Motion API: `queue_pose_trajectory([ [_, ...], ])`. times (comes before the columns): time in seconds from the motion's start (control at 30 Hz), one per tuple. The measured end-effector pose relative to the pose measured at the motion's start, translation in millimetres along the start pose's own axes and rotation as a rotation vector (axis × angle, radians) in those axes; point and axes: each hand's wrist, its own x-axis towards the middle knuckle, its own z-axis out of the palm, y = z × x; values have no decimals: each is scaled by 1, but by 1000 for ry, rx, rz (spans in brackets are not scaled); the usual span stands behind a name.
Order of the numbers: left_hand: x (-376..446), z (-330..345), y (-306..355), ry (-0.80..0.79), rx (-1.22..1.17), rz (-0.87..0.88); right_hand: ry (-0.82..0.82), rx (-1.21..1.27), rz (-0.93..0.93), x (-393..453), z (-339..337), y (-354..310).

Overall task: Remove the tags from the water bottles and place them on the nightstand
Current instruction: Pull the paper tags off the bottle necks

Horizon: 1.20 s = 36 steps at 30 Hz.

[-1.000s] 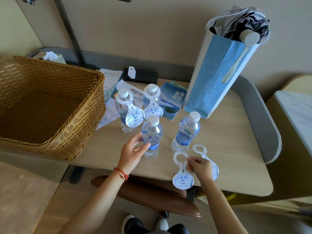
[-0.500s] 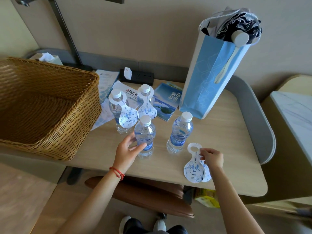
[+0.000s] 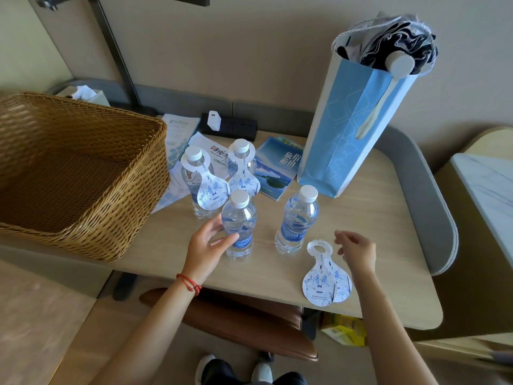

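Four water bottles stand mid-counter (image 3: 388, 207). The two toward the back edge carry tags: back-left bottle (image 3: 194, 184) with its hanging tag (image 3: 211, 191), back-right bottle (image 3: 241, 165) with its hanging tag (image 3: 243, 179). The two nearer the front edge are bare: front-left bottle (image 3: 238, 223) and front-right bottle (image 3: 298, 218), both upright with white caps on.

Left hand (image 3: 206, 247) wraps loosely around the lower body of the front-left bottle, thumb and fingers touching the plastic, bottle base on the counter. A red string bracelet (image 3: 190, 283) sits on that wrist.

Right hand (image 3: 356, 250) hovers open with fingers loosely curled and holds nothing, just right of the removed tags.

Two removed tags (image 3: 323, 276) lie flat near the front edge of the counter, right of the front-right bottle, overlapped, with the top one's ring hole pointing toward the back edge.

A wicker basket (image 3: 83, 173) sits over the left edge of the counter. A blue paper gift bag (image 3: 352, 129) stands toward the back right corner with a folded umbrella (image 3: 397, 48) in it. A travel booklet (image 3: 277, 168) and leaflets (image 3: 180, 134) lie behind the bottles, and a black power strip (image 3: 233, 126) with a white charger sits at the back edge.
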Motion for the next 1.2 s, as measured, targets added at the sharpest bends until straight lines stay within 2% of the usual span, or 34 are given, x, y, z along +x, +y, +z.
queue_pose_trajectory([
  [0.13, 3, -1, 8, 71, -11, 5, -92, 121, -114, -2, -3, -47],
  [0.3, 10, -7, 28, 127, 28, 96, -184, 247, -199, -6, 0, -104],
  [0.57, 24, -20, 54, 264, 115, 183, -302, 265, -404, -20, 8, -176],
  [0.77, 42, -39, 60, 338, 154, 195, -475, 209, -457, -33, 54, -203],
  [1.0, 75, -68, 44, 309, 183, 115, -631, 67, -434, -41, 118, -213],
  [1.2, 104, -83, 20, 182, 200, 50, -647, -22, -343, -37, 165, -212],
])
